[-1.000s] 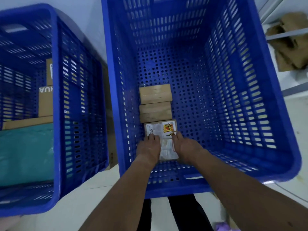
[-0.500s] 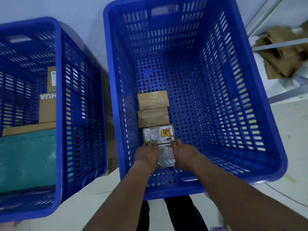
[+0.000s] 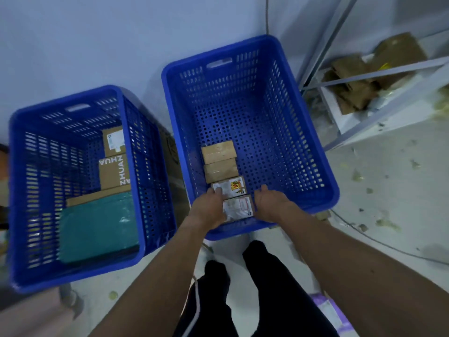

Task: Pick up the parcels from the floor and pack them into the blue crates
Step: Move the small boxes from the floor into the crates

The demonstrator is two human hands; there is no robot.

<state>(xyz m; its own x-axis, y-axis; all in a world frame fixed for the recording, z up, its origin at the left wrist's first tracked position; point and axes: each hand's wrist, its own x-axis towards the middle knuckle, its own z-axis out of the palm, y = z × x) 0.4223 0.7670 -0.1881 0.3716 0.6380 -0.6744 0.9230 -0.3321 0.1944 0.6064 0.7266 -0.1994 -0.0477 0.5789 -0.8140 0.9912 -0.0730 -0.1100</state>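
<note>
The right blue crate (image 3: 313, 152) holds a row of small parcels along its left side: two brown boxes (image 3: 220, 160), then a white parcel with a red and yellow label (image 3: 232, 188), then a white labelled parcel (image 3: 239, 207) nearest me. My left hand (image 3: 210, 206) lies over the left edge of the two white parcels, fingers straight. My right hand (image 3: 271, 205) hovers just right of them, fingers relaxed and holding nothing. The left blue crate (image 3: 141, 171) holds a teal mailer bag (image 3: 97, 229) and brown cardboard boxes (image 3: 113, 171).
A metal shelf frame (image 3: 364, 76) with crumpled cardboard (image 3: 359, 81) stands at the right. A purple and white parcel (image 3: 332, 312) lies on the floor by my right leg. Scraps litter the grey floor (image 3: 388, 190). A pale wall (image 3: 97, 32) rises behind both crates.
My head has risen and pulled back, so both crates show whole. Both hands have eased off the nearest white parcel; the right one has moved clear to its right.
</note>
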